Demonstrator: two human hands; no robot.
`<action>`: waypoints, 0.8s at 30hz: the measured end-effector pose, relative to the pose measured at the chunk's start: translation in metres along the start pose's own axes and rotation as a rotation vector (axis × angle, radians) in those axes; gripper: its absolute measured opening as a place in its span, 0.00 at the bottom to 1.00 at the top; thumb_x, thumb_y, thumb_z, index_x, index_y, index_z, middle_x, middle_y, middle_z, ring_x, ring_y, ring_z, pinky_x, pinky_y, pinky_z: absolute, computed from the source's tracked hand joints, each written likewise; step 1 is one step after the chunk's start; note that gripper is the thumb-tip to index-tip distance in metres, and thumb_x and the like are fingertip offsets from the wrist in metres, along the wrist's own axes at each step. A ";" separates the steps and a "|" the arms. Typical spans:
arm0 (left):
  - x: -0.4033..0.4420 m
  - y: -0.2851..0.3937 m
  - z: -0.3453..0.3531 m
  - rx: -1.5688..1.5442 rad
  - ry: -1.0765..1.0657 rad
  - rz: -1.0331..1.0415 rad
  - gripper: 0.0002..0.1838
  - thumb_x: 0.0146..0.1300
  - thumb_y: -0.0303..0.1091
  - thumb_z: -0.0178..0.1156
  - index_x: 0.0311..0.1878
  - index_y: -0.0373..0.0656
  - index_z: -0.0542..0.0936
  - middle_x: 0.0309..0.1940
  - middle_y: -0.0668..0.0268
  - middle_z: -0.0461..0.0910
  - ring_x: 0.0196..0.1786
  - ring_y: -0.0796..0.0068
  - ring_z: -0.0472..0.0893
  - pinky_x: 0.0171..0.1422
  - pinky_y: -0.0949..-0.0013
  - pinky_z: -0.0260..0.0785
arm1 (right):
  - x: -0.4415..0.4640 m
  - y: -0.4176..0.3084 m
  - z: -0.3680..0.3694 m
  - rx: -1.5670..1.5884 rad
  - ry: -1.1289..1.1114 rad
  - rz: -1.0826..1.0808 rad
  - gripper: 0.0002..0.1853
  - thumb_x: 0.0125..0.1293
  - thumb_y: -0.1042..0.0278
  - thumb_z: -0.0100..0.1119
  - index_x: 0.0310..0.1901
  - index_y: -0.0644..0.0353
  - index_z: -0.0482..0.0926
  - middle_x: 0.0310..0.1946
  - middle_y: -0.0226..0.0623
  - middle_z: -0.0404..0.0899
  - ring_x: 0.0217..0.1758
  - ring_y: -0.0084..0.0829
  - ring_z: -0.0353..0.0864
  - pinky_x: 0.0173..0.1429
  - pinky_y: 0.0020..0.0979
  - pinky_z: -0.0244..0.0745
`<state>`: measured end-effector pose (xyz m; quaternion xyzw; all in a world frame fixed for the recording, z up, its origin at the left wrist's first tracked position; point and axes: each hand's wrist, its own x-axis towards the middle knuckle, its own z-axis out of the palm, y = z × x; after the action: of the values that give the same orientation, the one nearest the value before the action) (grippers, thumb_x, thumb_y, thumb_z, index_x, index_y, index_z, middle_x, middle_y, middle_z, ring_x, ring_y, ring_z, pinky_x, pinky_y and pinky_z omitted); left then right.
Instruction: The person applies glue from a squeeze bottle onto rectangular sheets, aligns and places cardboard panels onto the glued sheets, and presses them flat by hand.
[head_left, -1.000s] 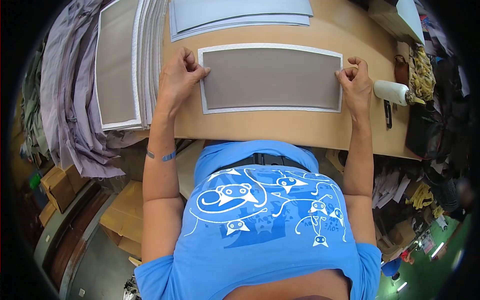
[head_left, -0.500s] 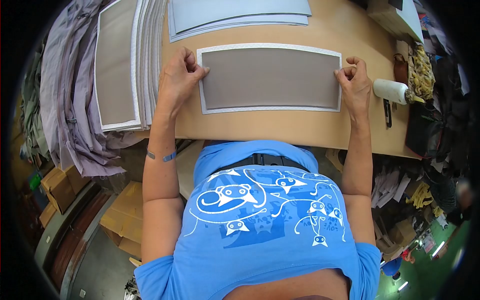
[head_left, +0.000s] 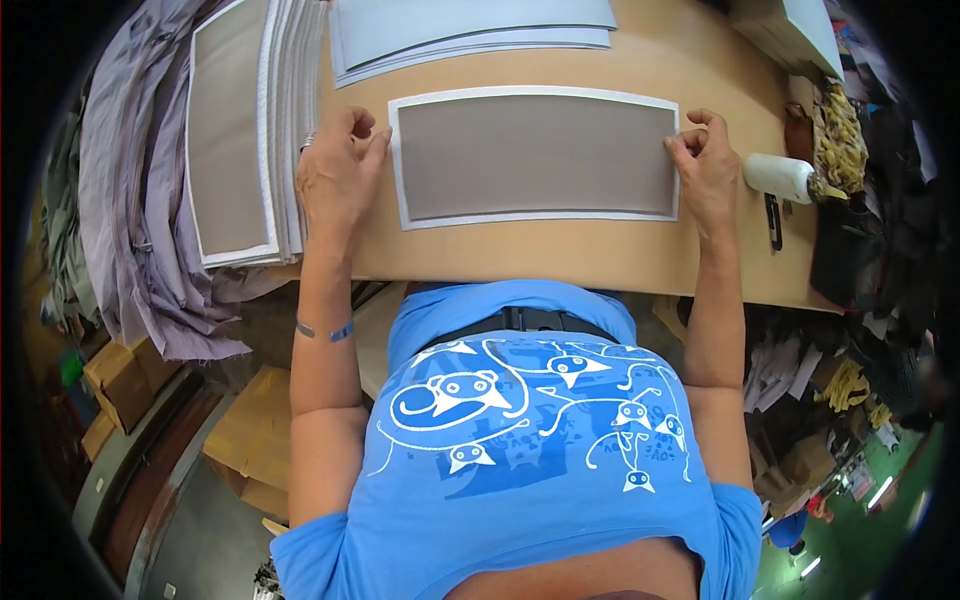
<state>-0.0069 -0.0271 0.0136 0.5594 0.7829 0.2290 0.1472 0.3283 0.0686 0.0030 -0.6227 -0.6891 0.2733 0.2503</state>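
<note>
In the head view, one grey panel with a white border lies flat on the table between two hands: the left hand, fingers loosely curled, has let go just beside its left edge, while the right hand has its thumb on the right border, though I cannot tell whether it pinches. One stack of similar panels, uncountable, lies at left. One white bottle lies on its side at right, contents hidden, near one slim black tool.
</note>
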 end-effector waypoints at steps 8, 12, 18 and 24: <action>-0.027 0.048 0.059 0.268 -0.140 0.631 0.35 0.55 0.55 0.57 0.66 0.58 0.63 0.71 0.70 0.51 0.73 0.62 0.51 0.73 0.46 0.40 | -0.001 -0.003 -0.002 0.006 0.015 0.010 0.19 0.52 0.76 0.60 0.46 0.65 0.70 0.21 0.37 0.76 0.24 0.29 0.76 0.34 0.28 0.72; -0.028 0.044 0.070 0.338 -0.209 0.598 0.37 0.57 0.63 0.50 0.69 0.63 0.59 0.72 0.71 0.48 0.74 0.61 0.48 0.73 0.43 0.36 | -0.001 -0.005 -0.003 0.022 0.010 0.026 0.18 0.51 0.77 0.60 0.46 0.65 0.70 0.20 0.38 0.77 0.24 0.32 0.77 0.34 0.29 0.72; -0.028 0.043 0.069 0.341 -0.192 0.594 0.36 0.57 0.63 0.49 0.69 0.63 0.59 0.72 0.72 0.49 0.73 0.62 0.48 0.73 0.44 0.35 | -0.001 -0.004 -0.002 0.020 0.028 -0.002 0.18 0.51 0.78 0.60 0.45 0.66 0.70 0.20 0.39 0.76 0.24 0.32 0.77 0.34 0.30 0.71; -0.029 0.045 0.068 0.349 -0.196 0.584 0.37 0.57 0.64 0.48 0.69 0.64 0.58 0.72 0.73 0.48 0.74 0.63 0.47 0.74 0.46 0.33 | -0.001 -0.005 -0.003 0.007 0.026 -0.001 0.17 0.52 0.77 0.60 0.45 0.66 0.70 0.20 0.39 0.76 0.24 0.34 0.77 0.34 0.31 0.71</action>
<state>0.0722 -0.0294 -0.0221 0.7958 0.5993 0.0692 0.0522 0.3265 0.0673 0.0085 -0.6248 -0.6852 0.2676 0.2617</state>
